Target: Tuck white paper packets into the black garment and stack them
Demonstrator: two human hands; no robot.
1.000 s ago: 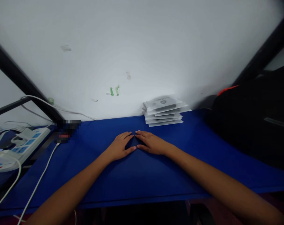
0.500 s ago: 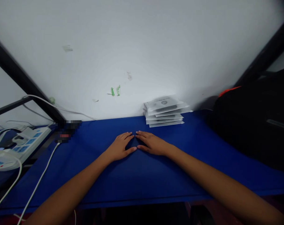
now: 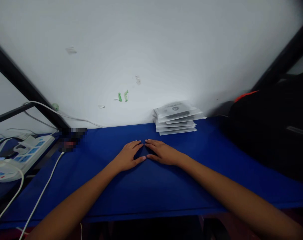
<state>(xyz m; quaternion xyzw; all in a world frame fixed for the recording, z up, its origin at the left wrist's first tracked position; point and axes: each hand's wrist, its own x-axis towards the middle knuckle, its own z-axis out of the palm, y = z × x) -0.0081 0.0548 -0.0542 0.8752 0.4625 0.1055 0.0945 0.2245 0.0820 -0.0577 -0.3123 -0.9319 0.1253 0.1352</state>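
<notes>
My left hand (image 3: 129,156) lies flat, palm down, on the blue table top (image 3: 146,186), fingers stretched out and holding nothing. My right hand (image 3: 161,152) lies flat beside it, also empty. The fingertips and thumbs of the two hands nearly meet, leaving a small gap of blue between them. A stack of white flat packets (image 3: 176,117) rests against the wall a little beyond and to the right of my right hand.
A white wall (image 3: 141,50) stands right behind the table. At the left lie a white power strip (image 3: 24,154) and white cables (image 3: 41,193). A black bag (image 3: 271,130) with a red tab fills the right side. Black frame bars slant at both sides.
</notes>
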